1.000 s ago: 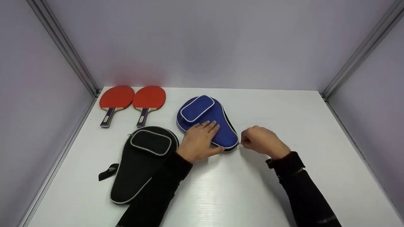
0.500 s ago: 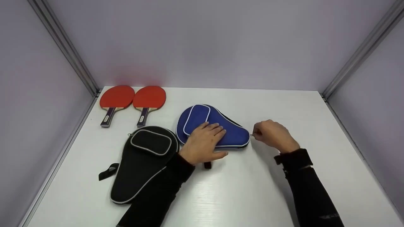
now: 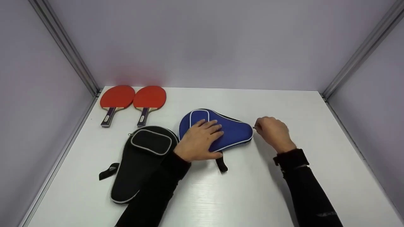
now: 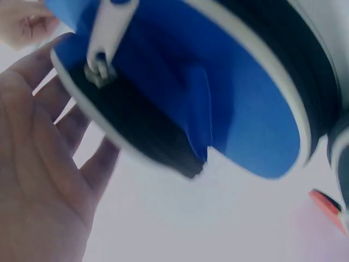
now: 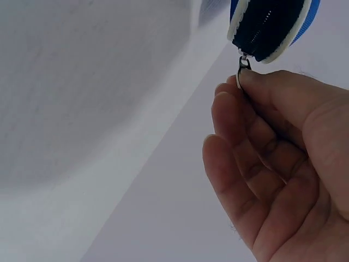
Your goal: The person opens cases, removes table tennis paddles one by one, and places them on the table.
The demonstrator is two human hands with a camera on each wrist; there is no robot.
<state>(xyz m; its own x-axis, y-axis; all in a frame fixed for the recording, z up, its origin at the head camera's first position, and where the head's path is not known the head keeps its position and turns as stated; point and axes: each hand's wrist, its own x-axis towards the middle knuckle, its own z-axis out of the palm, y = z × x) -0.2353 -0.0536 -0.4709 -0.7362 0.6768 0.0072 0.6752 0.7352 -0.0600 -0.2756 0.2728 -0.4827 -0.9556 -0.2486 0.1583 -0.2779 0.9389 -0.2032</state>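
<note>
A blue table tennis paddle case (image 3: 235, 130) with white piping lies on the table, its narrow end pointing right. My left hand (image 3: 202, 140) rests flat on it with fingers spread, over part of its front pocket (image 3: 199, 115). At the narrow end my right hand (image 3: 273, 132) pinches the zipper pull (image 5: 244, 71) between thumb and forefinger. The right wrist view shows that pull at the end of the dark zipper band (image 5: 270, 27). Another zipper pull (image 4: 112, 30) hangs by the pocket in the left wrist view. A black strap (image 3: 222, 163) sticks out below the case.
A black paddle case (image 3: 139, 171) with grey piping lies at the left, partly under my left sleeve, its strap (image 3: 109, 171) sticking out. Two red paddles, the left paddle (image 3: 117, 97) and the right paddle (image 3: 149, 97), lie behind it. Pale walls (image 3: 202, 44) enclose the table.
The blue case has turned counterclockwise, its narrow end swinging right and up. My right hand has moved right and slightly away with the zipper pull; the left hand stays on the case.
</note>
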